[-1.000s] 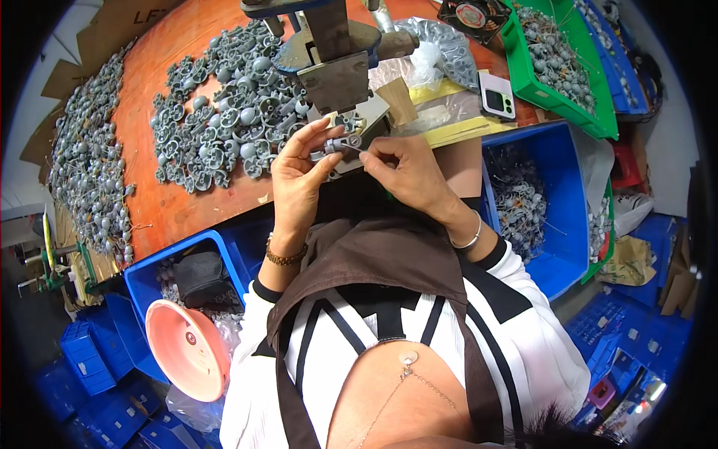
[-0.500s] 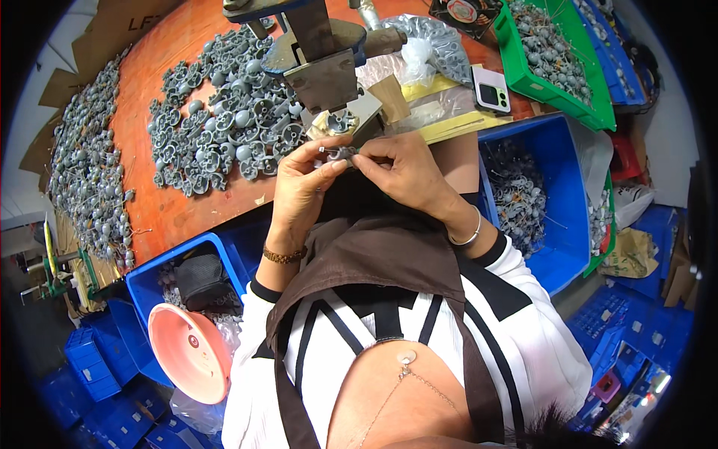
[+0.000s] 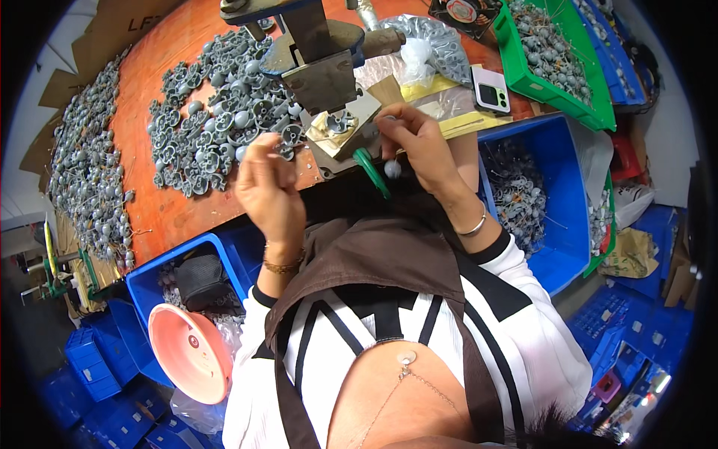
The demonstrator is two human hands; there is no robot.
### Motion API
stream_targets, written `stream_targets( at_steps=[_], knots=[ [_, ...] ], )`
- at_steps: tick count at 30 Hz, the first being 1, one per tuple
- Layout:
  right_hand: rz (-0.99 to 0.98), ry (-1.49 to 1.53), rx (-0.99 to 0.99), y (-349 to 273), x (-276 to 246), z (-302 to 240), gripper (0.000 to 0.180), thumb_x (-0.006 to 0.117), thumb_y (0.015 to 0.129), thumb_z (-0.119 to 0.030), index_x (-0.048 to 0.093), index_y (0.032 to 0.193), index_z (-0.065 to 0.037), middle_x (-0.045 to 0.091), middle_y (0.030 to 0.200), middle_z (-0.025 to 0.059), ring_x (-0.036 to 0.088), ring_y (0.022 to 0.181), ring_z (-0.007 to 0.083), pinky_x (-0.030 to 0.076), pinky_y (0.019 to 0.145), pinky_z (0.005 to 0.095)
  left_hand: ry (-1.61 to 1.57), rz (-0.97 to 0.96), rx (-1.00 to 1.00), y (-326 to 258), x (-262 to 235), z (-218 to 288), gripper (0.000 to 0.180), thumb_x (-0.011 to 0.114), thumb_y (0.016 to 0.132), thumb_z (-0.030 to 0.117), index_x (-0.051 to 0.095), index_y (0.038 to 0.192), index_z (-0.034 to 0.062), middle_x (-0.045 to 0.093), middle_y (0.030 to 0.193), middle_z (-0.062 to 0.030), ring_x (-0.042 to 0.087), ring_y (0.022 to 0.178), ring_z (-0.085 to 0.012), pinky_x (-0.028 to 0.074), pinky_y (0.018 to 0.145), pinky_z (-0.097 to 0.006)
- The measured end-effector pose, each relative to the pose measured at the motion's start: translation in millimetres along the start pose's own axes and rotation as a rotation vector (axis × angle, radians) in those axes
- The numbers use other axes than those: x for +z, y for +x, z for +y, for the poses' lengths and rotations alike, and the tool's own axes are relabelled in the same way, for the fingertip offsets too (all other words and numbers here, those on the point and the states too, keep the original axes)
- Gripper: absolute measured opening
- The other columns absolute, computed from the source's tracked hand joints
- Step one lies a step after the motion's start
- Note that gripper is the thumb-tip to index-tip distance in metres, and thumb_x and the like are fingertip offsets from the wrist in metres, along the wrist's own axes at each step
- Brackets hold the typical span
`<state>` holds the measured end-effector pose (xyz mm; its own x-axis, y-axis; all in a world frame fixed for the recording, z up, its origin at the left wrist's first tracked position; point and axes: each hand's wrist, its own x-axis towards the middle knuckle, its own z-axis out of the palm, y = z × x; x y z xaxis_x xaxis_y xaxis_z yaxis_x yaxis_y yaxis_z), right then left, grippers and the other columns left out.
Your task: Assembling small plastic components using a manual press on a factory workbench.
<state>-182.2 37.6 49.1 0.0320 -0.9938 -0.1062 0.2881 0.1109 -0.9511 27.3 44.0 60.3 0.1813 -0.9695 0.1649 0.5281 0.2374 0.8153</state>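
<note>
My right hand [image 3: 422,146] is raised beside the press, fingers pinched together. A small grey ball-shaped plastic part [image 3: 393,170] shows just under its fingertips; how it hangs there is not clear. My left hand [image 3: 268,183], blurred, hovers with bent fingers at the near edge of a pile of grey plastic shells [image 3: 217,120]; whether it holds anything is hidden. Between the hands is the press [image 3: 321,78], with a pale fixture [image 3: 334,133] under its head. A grey shell [image 3: 343,123] lies in that fixture. A green loop-shaped handle [image 3: 368,166] sticks out below it.
Finished-looking grey parts with wires fill the table's left side [image 3: 90,157], a green tray [image 3: 523,78] and a blue bin [image 3: 565,217]. A phone [image 3: 491,90] lies at the right. A pink basin [image 3: 187,352] stands on the lower left beside a black pouch [image 3: 206,283].
My hands were together in front of the fixture over a small grey part. They have parted, left toward the shell pile, right to the right with the grey ball-shaped part. The green handle has come into sight.
</note>
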Motion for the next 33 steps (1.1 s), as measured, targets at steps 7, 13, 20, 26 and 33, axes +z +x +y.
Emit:
stream_targets(
  at_steps=[7,13,20,26,33],
  knots=[
    [-0.196,-0.308,-0.146,10,8,4,0.012,0.058,0.091,-0.008,0.055,0.102,-0.004,0.054,0.072,-0.0024,0.05,0.06,0.0048,0.042,0.06,0.0194,1.019,-0.187,0.716,1,17,6,0.027,0.053,0.088,-0.007,0.064,0.111,0.0006,0.064,0.112,-0.0165,0.063,0.097,-0.0185,0.051,0.067,-0.026],
    [-0.291,-0.005,-0.004,14,22,6,0.011,0.058,0.091,-0.008,0.056,0.1,-0.001,0.058,0.07,-0.0012,0.054,0.063,0.0054,0.043,0.06,0.0201,1.016,-0.313,0.189,-5,16,-9,0.028,0.072,0.078,0.002,0.067,0.105,0.0023,0.066,0.091,-0.0105,0.063,0.076,-0.0142,0.048,0.064,-0.025],
    [0.045,-0.804,-0.339,15,28,22,0.016,0.069,0.081,-0.017,0.062,0.08,-0.002,0.064,0.065,0.006,0.063,0.057,0.0141,0.047,0.056,0.0262,0.996,-0.165,0.167,15,8,-36,0.02,0.075,0.075,0.005,0.069,0.093,0.0006,0.059,0.076,-0.0045,0.051,0.06,-0.0116,0.042,0.056,-0.024],
    [-0.078,-1.08,-0.454,21,10,-5,0.016,0.069,0.078,-0.02,0.066,0.08,-0.004,0.065,0.066,0.0109,0.064,0.061,0.023,0.049,0.056,0.0313,1.014,-0.204,0.144,26,7,-35,0.023,0.079,0.068,0.004,0.071,0.09,0.0033,0.055,0.072,-0.0039,0.049,0.061,-0.0105,0.041,0.056,-0.024],
    [-0.152,-0.149,-0.385,144,-9,-97,0.018,0.056,0.092,-0.015,0.063,0.097,0.001,0.065,0.083,0.0058,0.06,0.073,0.0092,0.047,0.062,0.0247,1.064,-0.282,0.139,30,12,-32,0.021,0.079,0.065,0.003,0.071,0.084,0.0019,0.053,0.069,-0.0053,0.051,0.062,-0.0144,0.041,0.057,-0.027]
  ],
)
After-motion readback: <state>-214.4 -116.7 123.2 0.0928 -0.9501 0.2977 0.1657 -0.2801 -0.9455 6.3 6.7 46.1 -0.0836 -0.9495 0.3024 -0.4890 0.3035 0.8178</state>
